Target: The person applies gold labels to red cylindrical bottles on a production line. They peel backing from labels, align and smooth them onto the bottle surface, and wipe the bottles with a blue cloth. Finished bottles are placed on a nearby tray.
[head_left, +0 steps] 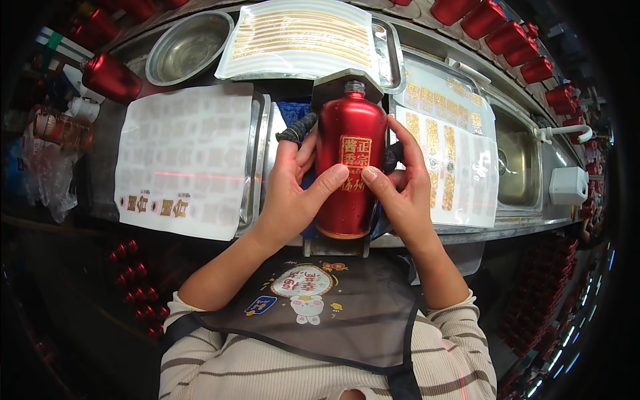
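A glossy red bottle with a bare threaded neck lies before me in a holder, its neck pointing away. Gold characters and a square gold frame mark its front. My left hand grips the bottle's left side, thumb pressed on the gold lettering. From the right, my right hand wraps the other side, its thumb almost meeting the left one. Dark coverings sit on a finger of each hand. Part of a blue cloth shows behind the left fingers.
Left lies a decal sheet with few gold pieces; right, sheets of gold decals. A striped gold sheet and metal bowl stand at the back. A sink with a white faucet is right. Another red bottle lies far left.
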Available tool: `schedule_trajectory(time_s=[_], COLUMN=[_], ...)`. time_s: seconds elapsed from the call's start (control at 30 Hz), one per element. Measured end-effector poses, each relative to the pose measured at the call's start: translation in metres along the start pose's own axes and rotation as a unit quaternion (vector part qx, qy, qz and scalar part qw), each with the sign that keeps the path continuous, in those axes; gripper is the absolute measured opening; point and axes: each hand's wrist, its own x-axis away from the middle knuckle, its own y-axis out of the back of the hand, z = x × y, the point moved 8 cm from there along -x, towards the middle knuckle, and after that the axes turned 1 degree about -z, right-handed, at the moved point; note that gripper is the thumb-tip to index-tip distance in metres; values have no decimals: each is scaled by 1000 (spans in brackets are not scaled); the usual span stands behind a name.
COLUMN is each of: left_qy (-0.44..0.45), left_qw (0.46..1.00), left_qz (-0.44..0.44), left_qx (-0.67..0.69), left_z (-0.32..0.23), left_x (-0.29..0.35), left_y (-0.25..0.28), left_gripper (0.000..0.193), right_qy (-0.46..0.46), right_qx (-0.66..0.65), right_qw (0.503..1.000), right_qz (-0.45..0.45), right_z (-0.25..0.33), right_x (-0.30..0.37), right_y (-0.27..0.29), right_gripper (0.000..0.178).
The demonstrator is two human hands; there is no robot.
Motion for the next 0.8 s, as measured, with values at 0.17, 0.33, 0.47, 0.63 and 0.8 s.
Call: schedule_trajectory(time_s=[0.17, 0.33, 0.47, 0.63, 0.8], left_qy=[19, -5, -19, -13, -12], left_qw=[996, 1000, 1000, 1000, 1000], left_qz=[-16, -5, -5, -11, -14], left_qx=[84, 21, 4, 3, 19], left_z=[5, 4, 1, 1, 3], left_x=[0, 3, 1, 3, 5], left_y=[5, 0, -2, -3, 1], left_gripper=[37, 42, 50, 50, 39], right_qy=[13, 11, 22, 23, 28], right_qx=[-45, 24, 21, 17, -51], right_qw=[999, 1000, 999, 1000, 998], right_qz=[-6, -4, -20, -7, 6], right_z=[-4, 0, 0, -1, -3], right_x=[-3, 1, 0, 0, 2], right_y=[2, 2, 0, -3, -5], right_gripper=[66, 69, 75, 72, 66])
